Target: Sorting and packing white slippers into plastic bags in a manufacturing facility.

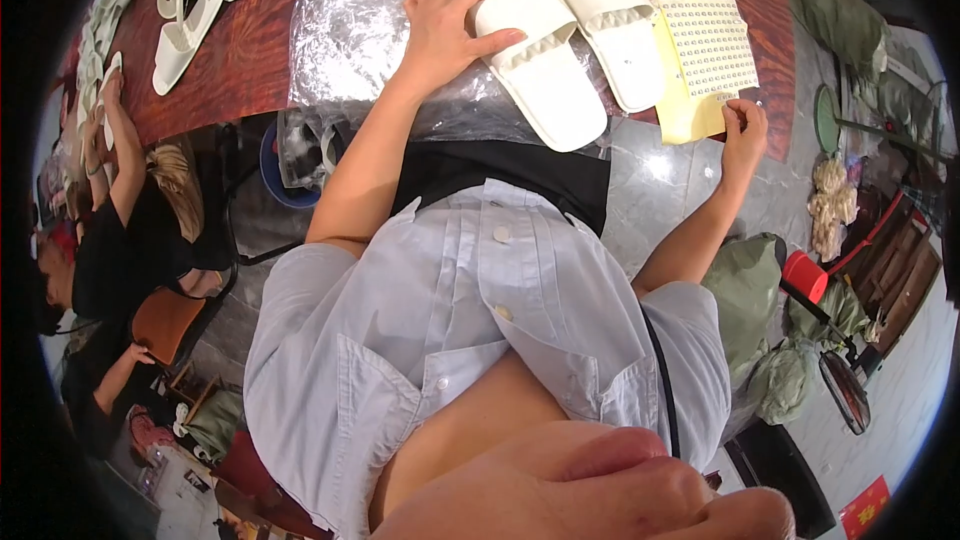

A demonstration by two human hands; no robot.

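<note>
One reddish-brown, wood-grained table [250,70] spans the top of the view. Clear crinkled plastic [340,50] covers its middle, glaring white in places. More white slippers [200,20] lie at the table's left end, well apart from the pair being handled.

Two white slippers lie side by side in front of the person, toes pointing away and heels toward the body. The left slipper [555,90] has its long axis slanting from far left to near right, its heel reaching over the plastic's near edge. The right slipper [627,55] lies just beside it, its axis a little steeper.

A yellow-backed label sheet [708,45], longer from far to near than across, lies by the right slipper's right edge.

The left hand [440,30] rests on the left slipper's outer side, thumb and forefinger spread apart at the strap; whether the other fingers grip beneath it, I cannot tell. The right hand [744,135] has thumb and fingertips pinched closed on the sheet's near right corner; whether a loose label is between them cannot be made out.
</note>
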